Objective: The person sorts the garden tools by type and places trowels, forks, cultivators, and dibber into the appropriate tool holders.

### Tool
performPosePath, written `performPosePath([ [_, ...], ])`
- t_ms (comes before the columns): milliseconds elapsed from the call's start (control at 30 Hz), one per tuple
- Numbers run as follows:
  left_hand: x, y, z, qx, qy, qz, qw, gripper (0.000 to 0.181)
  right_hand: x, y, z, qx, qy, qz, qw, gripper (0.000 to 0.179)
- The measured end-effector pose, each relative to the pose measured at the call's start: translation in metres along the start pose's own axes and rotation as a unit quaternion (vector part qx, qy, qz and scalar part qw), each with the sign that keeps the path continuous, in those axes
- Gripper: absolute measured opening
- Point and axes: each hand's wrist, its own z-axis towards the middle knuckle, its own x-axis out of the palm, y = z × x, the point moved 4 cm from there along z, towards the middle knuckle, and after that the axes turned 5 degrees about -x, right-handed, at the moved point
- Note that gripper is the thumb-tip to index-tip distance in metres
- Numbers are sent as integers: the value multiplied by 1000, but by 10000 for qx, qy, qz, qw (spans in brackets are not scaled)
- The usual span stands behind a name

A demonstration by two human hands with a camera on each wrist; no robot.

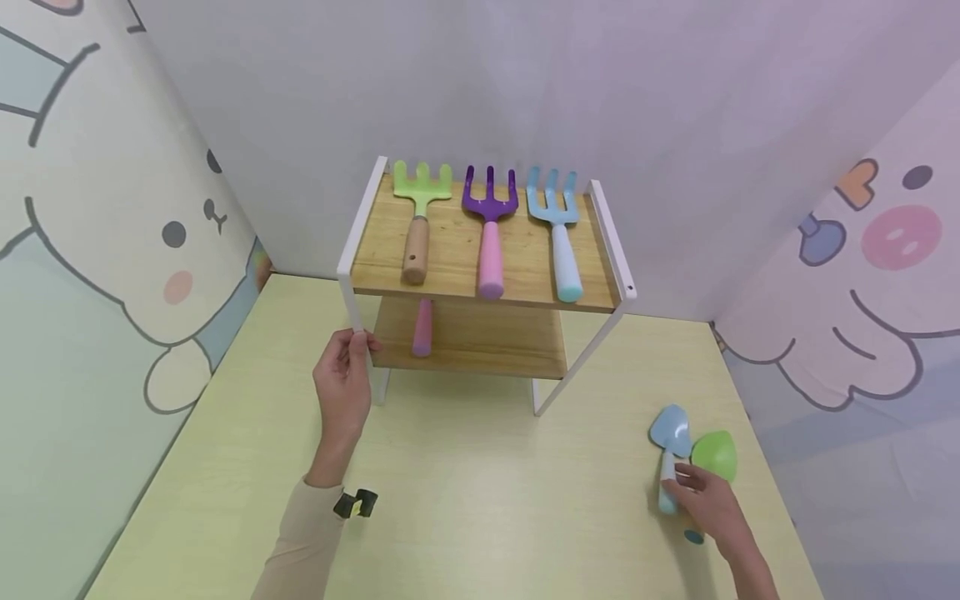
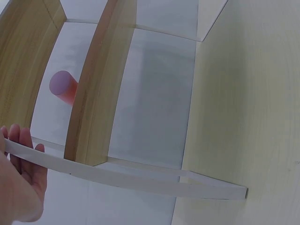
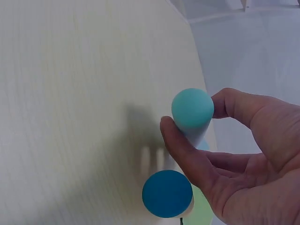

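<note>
My left hand (image 1: 343,382) grips the white front-left post of a two-tier wooden shelf (image 1: 457,250); the left wrist view shows its fingers around the white post (image 2: 103,174). At the right, my right hand (image 1: 708,500) pinches the handle of a light blue toy trowel (image 1: 670,431) between thumb and fingers. The turquoise handle end (image 3: 192,108) faces the right wrist camera. Beside it is a green trowel (image 1: 716,455), its handle mostly hidden under my hand, with a dark blue handle end (image 3: 167,193).
On the top board lie a green hand fork (image 1: 422,187), a purple fork with pink handle (image 1: 491,242) and a light blue fork (image 1: 558,225). A pink handle (image 1: 423,329) shows on the lower board. Cartoon-printed walls (image 1: 187,250) border the pale table (image 1: 465,517).
</note>
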Motion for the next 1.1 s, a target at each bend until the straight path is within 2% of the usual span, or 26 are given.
performPosePath([
  [300,0,0,0,29,29,-17,10000,26,9,-12,-7,232,19,886,9958,72],
  [1100,-1,-1,0,84,54,44,9999,25,28,15,-35,-211,-137,1707,9850,67],
])
